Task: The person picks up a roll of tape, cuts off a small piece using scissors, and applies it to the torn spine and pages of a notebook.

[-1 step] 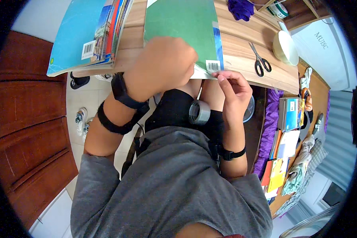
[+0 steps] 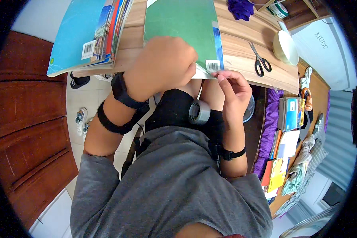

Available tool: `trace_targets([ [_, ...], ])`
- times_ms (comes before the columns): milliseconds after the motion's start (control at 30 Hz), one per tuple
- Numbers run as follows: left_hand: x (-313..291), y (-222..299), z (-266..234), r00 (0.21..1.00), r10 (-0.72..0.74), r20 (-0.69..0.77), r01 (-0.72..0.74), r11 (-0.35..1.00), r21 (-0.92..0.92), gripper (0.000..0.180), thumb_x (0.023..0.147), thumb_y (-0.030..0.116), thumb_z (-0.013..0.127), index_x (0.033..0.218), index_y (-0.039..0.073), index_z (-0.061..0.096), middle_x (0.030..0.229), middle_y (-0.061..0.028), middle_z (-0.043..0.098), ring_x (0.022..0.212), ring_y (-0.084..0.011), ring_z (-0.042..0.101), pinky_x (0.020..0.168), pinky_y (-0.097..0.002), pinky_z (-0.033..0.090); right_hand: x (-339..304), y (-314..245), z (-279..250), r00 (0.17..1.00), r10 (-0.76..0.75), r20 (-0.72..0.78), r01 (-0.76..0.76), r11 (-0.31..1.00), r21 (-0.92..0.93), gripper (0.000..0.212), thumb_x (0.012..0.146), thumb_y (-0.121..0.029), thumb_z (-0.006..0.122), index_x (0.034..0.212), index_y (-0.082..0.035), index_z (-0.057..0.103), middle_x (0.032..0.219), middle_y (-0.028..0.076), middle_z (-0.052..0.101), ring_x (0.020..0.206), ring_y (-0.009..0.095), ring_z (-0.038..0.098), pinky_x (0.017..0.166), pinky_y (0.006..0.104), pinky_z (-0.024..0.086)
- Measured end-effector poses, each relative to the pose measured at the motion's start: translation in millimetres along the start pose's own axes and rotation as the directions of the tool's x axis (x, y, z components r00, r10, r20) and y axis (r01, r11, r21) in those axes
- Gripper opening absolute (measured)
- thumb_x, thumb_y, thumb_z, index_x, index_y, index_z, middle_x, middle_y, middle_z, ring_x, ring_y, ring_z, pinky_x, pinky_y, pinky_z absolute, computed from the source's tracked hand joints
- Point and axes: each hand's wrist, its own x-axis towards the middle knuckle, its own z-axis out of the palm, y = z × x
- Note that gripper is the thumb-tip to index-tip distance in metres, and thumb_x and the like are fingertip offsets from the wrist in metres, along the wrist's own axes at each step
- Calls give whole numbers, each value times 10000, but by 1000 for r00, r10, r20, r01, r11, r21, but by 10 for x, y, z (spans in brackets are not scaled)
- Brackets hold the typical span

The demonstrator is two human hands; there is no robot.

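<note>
We press our left hand [image 2: 160, 65] down, fingers curled, on the near end of a green-covered book [image 2: 182, 27] that lies on the wooden table [image 2: 242, 47], its near edge reaching the table's lip. Our right hand [image 2: 235, 89] pinches the book's near right corner by the barcode label; whether a strip of tape sits under the fingertips we cannot tell. A grey tape roll [image 2: 199, 112] rests on our lap just below that corner. Judging from this, the work on the near edge is under way, and the book's far part looks untouched. To the left, a stack of books [image 2: 87, 35] overhangs the table edge, near our left wrist. To the right, bare wood lies open up to the scissors [image 2: 260, 61] and a white bowl [image 2: 285, 47].
</note>
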Motion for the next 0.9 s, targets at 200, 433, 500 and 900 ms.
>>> trace_targets([
  [200, -22, 57, -5, 1000, -29, -9, 29, 1000, 9, 217, 862, 219, 641, 811, 42, 755, 789, -200, 713, 762, -407, 697, 719, -510, 565, -1, -4, 11, 1000, 9, 8, -9, 1000, -15, 70, 959, 4, 728, 1026, 23, 734, 1028, 103, 779, 970, 151, 692, 923, 288, 509],
  [433, -106, 17, 40, 997, 74, -33, -71, 994, 87, 147, 882, 178, 660, 878, 52, 734, 877, -177, 731, 810, -386, 705, 730, -494, 562, 9, 9, 17, 1000, 27, 4, -27, 999, -40, 71, 960, -5, 728, 1026, 20, 738, 1021, 96, 779, 974, 145, 693, 933, 292, 509],
  [500, -143, 21, 28, 990, 138, -27, -132, 979, 157, 137, 866, 175, 671, 925, 65, 727, 913, -148, 731, 852, -353, 709, 746, -467, 566, 16, 8, 20, 1000, 13, 8, -12, 999, -36, 73, 959, -7, 728, 1027, 20, 739, 1016, 96, 779, 973, 147, 694, 937, 294, 511],
  [900, -317, 68, 308, 872, 294, -391, -114, 899, 422, 290, 782, 185, 744, 1053, 84, 722, 1071, -48, 679, 1066, -259, 644, 950, -428, 515, 18, 7, 53, 1000, 7, -7, -7, 998, -56, 63, 959, -5, 722, 1012, 20, 743, 990, 83, 776, 924, 120, 669, 902, 278, 507],
])
